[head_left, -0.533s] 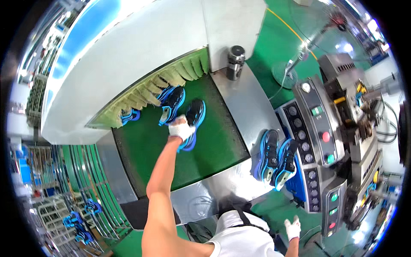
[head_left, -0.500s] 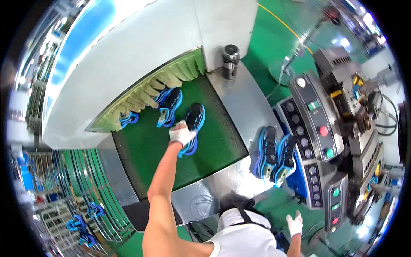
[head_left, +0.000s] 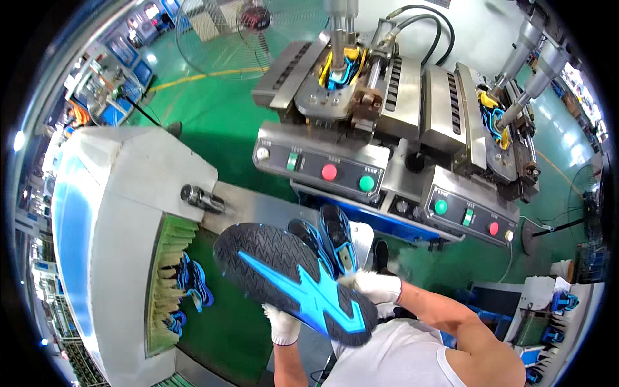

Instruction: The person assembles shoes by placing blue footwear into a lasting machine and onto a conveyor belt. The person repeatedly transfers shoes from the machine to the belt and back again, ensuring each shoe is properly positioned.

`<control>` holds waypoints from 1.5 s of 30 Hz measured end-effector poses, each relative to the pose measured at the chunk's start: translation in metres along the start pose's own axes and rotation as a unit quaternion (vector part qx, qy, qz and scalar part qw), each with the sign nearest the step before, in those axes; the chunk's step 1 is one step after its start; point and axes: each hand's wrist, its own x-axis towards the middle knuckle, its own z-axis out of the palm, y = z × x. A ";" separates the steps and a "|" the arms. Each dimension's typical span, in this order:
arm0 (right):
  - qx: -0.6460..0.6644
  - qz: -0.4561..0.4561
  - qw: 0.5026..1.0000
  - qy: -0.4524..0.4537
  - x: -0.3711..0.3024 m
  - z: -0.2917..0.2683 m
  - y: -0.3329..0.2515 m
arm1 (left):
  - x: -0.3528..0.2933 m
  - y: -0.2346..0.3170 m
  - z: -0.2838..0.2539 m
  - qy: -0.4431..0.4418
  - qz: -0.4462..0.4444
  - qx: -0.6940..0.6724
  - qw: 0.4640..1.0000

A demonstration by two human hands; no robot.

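A sneaker (head_left: pixel 290 284) is held up close in front of me, its black sole with a bright blue zigzag facing the camera. My left hand (head_left: pixel 282 324), in a white glove, grips its lower edge, with the fingers partly hidden behind the shoe. At the heel end, my gloved right hand (head_left: pixel 376 287) is closed on the other side. Just beyond the held shoe, a black and blue sneaker (head_left: pixel 338 235) stands beside another sneaker (head_left: pixel 308 233), partly covered by it. On the green belt (head_left: pixel 222 322) at left lie more blue and black shoes (head_left: pixel 193 282).
A white machine housing (head_left: pixel 109 245) with a green curtain (head_left: pixel 169 277) stands at left. A dark metal cup (head_left: pixel 203 198) sits on the steel ledge (head_left: pixel 258 209). Ahead are presses with control panels (head_left: pixel 322 161) and clamped blue pieces. A fan (head_left: pixel 251 26) stands behind.
The view has swung right toward the presses. The sneaker under my left hand has come up off the belt and been turned sole outward. My right hand, formerly free, now holds it too.
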 end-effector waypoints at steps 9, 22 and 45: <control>0.335 -0.044 0.938 -0.074 -0.070 -0.080 -0.096 | 0.089 0.032 0.165 -0.016 -0.017 -0.101 0.995; 0.397 -0.318 0.838 0.198 -0.128 -0.175 -0.087 | 0.338 0.090 0.318 -0.206 0.322 0.562 0.734; 0.241 -0.166 0.808 0.511 -0.132 -0.137 -0.167 | 0.428 0.178 0.349 -0.068 0.125 0.685 0.715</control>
